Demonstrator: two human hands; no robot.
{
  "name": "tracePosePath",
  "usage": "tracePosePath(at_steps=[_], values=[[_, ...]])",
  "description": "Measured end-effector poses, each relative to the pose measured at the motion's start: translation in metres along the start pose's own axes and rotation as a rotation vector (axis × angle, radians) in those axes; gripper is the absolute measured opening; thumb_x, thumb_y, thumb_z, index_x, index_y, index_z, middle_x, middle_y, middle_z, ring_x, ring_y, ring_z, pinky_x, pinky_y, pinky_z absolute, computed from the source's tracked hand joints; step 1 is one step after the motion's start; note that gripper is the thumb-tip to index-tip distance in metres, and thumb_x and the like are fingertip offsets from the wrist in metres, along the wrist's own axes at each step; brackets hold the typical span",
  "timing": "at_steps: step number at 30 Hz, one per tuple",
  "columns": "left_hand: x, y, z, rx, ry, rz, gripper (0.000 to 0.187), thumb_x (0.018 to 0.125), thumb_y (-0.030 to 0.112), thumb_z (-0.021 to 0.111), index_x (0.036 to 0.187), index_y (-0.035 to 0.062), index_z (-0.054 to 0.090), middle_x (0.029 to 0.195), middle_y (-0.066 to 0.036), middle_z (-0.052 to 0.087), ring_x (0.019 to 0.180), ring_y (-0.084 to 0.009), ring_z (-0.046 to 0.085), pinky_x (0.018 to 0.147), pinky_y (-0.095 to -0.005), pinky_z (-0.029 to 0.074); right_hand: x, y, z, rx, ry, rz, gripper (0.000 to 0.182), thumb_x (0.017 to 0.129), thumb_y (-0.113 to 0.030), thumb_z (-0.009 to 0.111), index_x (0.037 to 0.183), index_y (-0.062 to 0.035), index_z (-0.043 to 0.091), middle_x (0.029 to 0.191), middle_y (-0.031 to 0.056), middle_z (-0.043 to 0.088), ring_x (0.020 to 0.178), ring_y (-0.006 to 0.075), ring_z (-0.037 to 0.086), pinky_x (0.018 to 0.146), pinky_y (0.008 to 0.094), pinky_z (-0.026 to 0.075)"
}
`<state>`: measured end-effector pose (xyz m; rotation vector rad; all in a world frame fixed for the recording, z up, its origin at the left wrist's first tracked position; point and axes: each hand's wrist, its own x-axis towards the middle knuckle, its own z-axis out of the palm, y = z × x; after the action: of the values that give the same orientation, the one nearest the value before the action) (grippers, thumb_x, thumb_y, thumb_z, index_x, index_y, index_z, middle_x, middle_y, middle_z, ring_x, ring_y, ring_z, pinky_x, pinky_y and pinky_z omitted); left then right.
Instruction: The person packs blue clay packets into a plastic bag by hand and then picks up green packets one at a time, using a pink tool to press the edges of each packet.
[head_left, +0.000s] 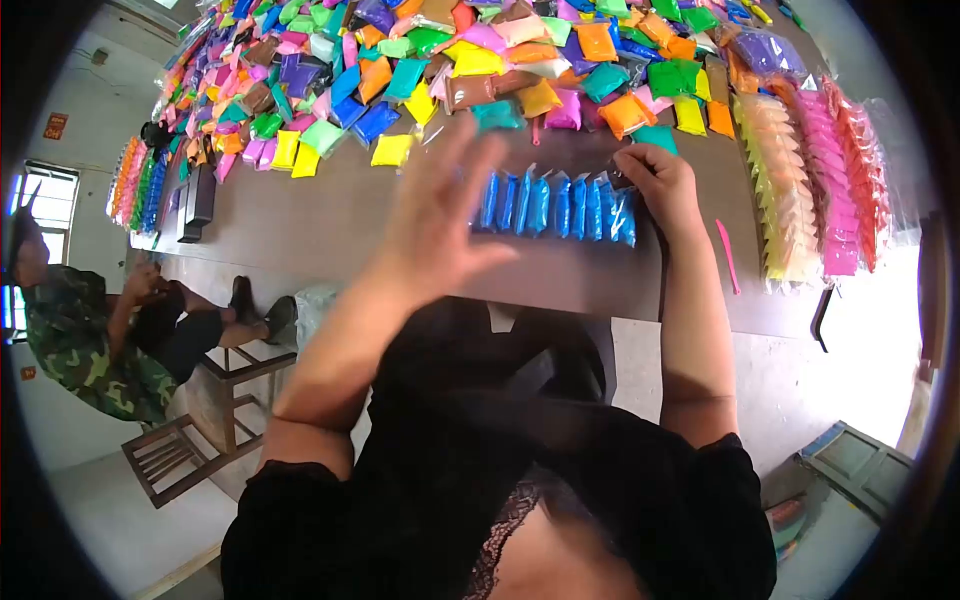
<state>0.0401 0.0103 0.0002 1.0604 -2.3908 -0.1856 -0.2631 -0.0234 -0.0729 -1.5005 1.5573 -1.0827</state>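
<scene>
A row of small blue packets [563,207] in clear plastic lies side by side on the brown table in front of me. At the left end of the row, my left hand [440,220] is raised and smeared by motion, its fingers and thumb spread, with nothing seen in it. My right hand [662,185] is at the upper right end of the row, thumb and fingers pinched together. Whatever is between those fingertips, if anything, is hidden.
A heap of packets in many colours [400,75] covers the far side of the brown table [590,275]. Packet rows [835,180] and a pink plastic tool [727,257] lie on the right. Leftward are a black box [197,203], a stool [225,400] and a seated person [95,335].
</scene>
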Motion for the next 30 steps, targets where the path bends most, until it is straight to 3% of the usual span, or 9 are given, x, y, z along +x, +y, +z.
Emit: tracePosePath(at_steps=[3, 5, 11, 13, 26, 30], values=[[-0.012, -0.053, -0.018, 0.033, -0.038, -0.036, 0.118, 0.057, 0.028, 0.093, 0.154, 0.0125, 0.027, 0.155, -0.017, 0.031, 0.143, -0.0394, 0.030, 0.117, -0.0509, 0.026, 0.018, 0.013, 0.000, 0.160, -0.007, -0.013, 0.015, 0.088, -0.013, 0.072, 0.095, 0.0002, 0.073, 0.083, 0.0017, 0.070, 0.076, 0.0087, 0.062, 0.070, 0.0241, 0.049], [-0.017, -0.067, -0.024, -0.086, -0.204, -0.147, 0.121, 0.056, 0.025, 0.093, 0.155, 0.0150, 0.024, 0.150, -0.015, 0.040, 0.140, -0.0390, 0.034, 0.115, -0.0513, 0.029, 0.015, 0.014, 0.003, 0.123, 0.026, -0.026, 0.015, 0.088, -0.013, 0.072, 0.096, 0.0003, 0.073, 0.083, 0.0014, 0.070, 0.078, 0.0085, 0.062, 0.071, 0.0238, 0.049], [-0.008, -0.086, -0.010, -0.315, -0.208, -0.059, 0.120, 0.057, 0.022, 0.092, 0.155, 0.0131, 0.024, 0.136, -0.012, 0.055, 0.133, -0.0317, 0.045, 0.113, -0.0434, 0.033, 0.012, 0.008, 0.006, 0.089, 0.066, -0.029, 0.016, 0.091, -0.014, 0.071, 0.097, 0.0013, 0.071, 0.086, 0.0003, 0.068, 0.078, 0.0077, 0.060, 0.071, 0.0231, 0.048], [-0.007, -0.088, -0.006, -0.353, -0.206, -0.050, 0.119, 0.058, 0.021, 0.092, 0.155, 0.0131, 0.024, 0.135, -0.011, 0.056, 0.132, -0.0313, 0.046, 0.113, -0.0431, 0.032, 0.012, 0.004, 0.007, 0.055, 0.101, 0.005, 0.018, 0.088, -0.014, 0.074, 0.099, 0.0004, 0.074, 0.088, 0.0012, 0.071, 0.081, 0.0087, 0.063, 0.076, 0.0247, 0.050], [-0.009, -0.088, -0.005, -0.369, -0.244, -0.108, 0.115, 0.060, 0.021, 0.091, 0.155, 0.0162, 0.027, 0.128, -0.012, 0.059, 0.125, -0.0299, 0.050, 0.112, -0.0416, 0.033, 0.012, 0.010, 0.006, -0.031, 0.121, -0.067, 0.017, 0.089, -0.015, 0.073, 0.096, 0.0007, 0.072, 0.085, -0.0007, 0.069, 0.077, 0.0066, 0.060, 0.072, 0.0231, 0.049], [-0.011, -0.086, -0.008, -0.366, -0.247, -0.115, 0.115, 0.060, 0.021, 0.091, 0.155, 0.0144, 0.026, 0.136, -0.013, 0.055, 0.131, -0.0311, 0.047, 0.113, -0.0414, 0.033, 0.010, 0.006, 0.007, -0.030, 0.131, -0.063, 0.016, 0.089, -0.015, 0.073, 0.095, 0.0006, 0.072, 0.085, -0.0010, 0.069, 0.077, 0.0065, 0.060, 0.072, 0.0230, 0.049]])
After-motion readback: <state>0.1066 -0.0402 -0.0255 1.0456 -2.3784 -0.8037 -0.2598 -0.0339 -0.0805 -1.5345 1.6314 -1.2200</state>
